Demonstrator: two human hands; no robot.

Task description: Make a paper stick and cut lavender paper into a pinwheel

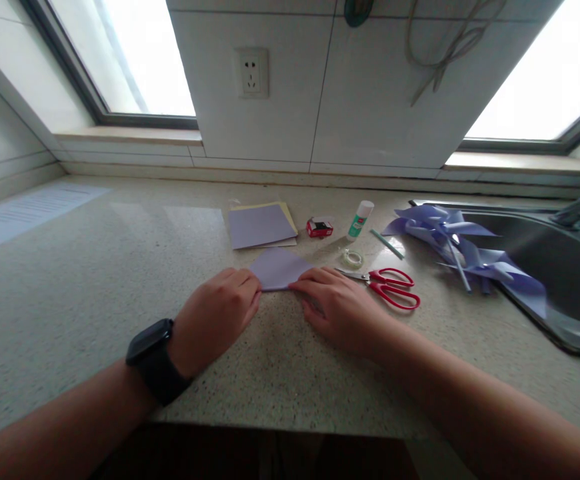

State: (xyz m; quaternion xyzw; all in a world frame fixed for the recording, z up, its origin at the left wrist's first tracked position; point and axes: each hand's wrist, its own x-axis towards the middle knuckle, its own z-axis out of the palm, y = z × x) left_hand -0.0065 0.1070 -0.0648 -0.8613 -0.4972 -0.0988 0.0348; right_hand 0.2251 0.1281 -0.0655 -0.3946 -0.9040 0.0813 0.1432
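A lilac sheet of paper (pixel 279 268), folded into a triangle, lies flat on the speckled countertop (pixel 95 280). My left hand (pixel 217 317), with a black watch on its wrist, presses the paper's left corner with curled fingers. On the other side my right hand (pixel 335 307) holds down the right corner along the near folded edge. Both hands touch the paper and neither lifts it.
Behind the paper lies a stack of lilac and yellow sheets (pixel 261 225). Red scissors (pixel 390 287), a tape roll (pixel 353 257), a glue stick (pixel 361 218) and a small red box (pixel 319 228) lie to the right. Lilac pinwheels (pixel 465 250) rest by the sink (pixel 565 267).
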